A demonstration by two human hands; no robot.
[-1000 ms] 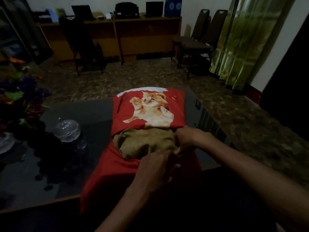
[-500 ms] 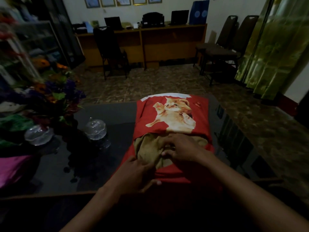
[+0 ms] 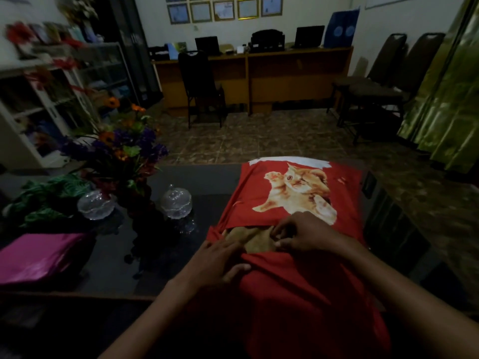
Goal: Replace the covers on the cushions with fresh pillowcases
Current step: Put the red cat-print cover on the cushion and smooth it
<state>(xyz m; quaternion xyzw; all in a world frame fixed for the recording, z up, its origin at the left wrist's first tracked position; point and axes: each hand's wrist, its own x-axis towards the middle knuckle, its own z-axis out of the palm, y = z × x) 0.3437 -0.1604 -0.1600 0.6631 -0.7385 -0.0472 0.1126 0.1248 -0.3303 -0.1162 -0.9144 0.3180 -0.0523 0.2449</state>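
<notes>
A red pillowcase (image 3: 298, 294) printed with an orange cat lies over a tan cushion (image 3: 252, 239) on the dark glass table (image 3: 202, 177). The cushion shows only through the cover's opening near the middle. My left hand (image 3: 217, 260) rests on the lower red flap at the left of the opening, fingers spread, thumb on the cloth. My right hand (image 3: 300, 233) sits at the right of the opening, its curled fingertips pinching the edge of the upper red flap over the cushion.
Two lidded glass jars (image 3: 176, 202) (image 3: 94, 204) and a flower arrangement (image 3: 121, 149) stand left of the cushion. A pink folded cloth (image 3: 39, 257) and a green cloth (image 3: 44, 198) lie at the table's left. Desk and chairs (image 3: 202, 84) stand beyond.
The opening has narrowed as the red flaps came together over the tan cushion. My right hand moved left to the flap edge. The view tilted up and left.
</notes>
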